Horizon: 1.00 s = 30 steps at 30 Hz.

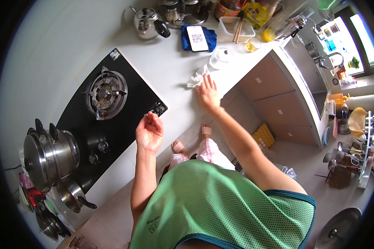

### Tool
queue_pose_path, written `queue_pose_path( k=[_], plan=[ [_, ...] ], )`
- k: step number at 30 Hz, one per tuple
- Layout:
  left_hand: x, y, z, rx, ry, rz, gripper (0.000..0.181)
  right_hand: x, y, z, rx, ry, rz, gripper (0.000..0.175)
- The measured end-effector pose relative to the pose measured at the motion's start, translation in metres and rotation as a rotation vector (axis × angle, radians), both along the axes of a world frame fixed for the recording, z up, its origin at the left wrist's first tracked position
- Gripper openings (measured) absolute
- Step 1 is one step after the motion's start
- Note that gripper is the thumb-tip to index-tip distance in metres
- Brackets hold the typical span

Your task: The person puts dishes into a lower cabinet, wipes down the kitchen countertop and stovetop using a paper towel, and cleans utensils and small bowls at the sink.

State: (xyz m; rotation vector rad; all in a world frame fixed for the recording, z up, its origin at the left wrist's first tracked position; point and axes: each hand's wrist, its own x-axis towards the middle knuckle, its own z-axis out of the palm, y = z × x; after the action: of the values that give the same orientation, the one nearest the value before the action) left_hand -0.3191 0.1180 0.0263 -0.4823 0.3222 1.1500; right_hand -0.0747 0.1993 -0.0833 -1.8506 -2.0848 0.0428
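Note:
My right hand (pixel 208 93) reaches out over the white countertop (pixel 177 77), back up, its fingers stretched out. A crumpled white tissue (pixel 197 78) lies under and beside those fingers, held against the surface. Just beyond it stands a round clear plastic tub (pixel 221 58). My left hand (pixel 150 132) hovers near the front corner of the black glass gas hob (pixel 137 102), palm up with its fingers curled and bunched. Whether anything small is between its fingertips cannot be seen. Dark, speckled marks (pixel 157 108) show at that hob corner.
A steel steamer pot (pixel 43 158) stands on the left burner, with a small saucepan (pixel 71 196) nearby. Along the back are a steel kettle (pixel 148 23), a phone (pixel 197 38) on a blue cloth (pixel 210 39), a plastic box (pixel 230 29) with chopsticks, and a glass (pixel 252 45). The sink (pixel 308 71) is right.

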Motion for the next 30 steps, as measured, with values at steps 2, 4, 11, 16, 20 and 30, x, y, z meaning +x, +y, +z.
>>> queue_pose_path(
  k=[2,4,11,16,20,30],
  plan=[
    [0.011,0.002,-0.004,-0.028,-0.006,0.003,0.024,-0.021,-0.023,-0.001,-0.039,0.093,0.087,0.047],
    [0.027,0.007,-0.004,0.004,0.004,-0.013,0.024,-0.018,-0.045,0.011,-0.085,0.118,0.307,0.047],
    [0.109,0.034,0.008,0.085,0.048,-0.022,0.025,0.116,-0.003,0.026,-0.014,0.055,0.188,0.037],
    [0.178,0.054,0.007,0.083,0.029,-0.054,0.025,0.197,0.035,0.032,0.121,0.019,0.111,0.029],
    [0.237,0.072,0.008,0.080,0.015,-0.109,0.022,0.219,0.050,0.029,0.123,0.252,0.076,0.022],
    [0.369,0.118,0.014,0.065,0.034,-0.452,0.021,0.320,0.029,0.038,0.041,0.925,-0.413,0.020]
  ],
)
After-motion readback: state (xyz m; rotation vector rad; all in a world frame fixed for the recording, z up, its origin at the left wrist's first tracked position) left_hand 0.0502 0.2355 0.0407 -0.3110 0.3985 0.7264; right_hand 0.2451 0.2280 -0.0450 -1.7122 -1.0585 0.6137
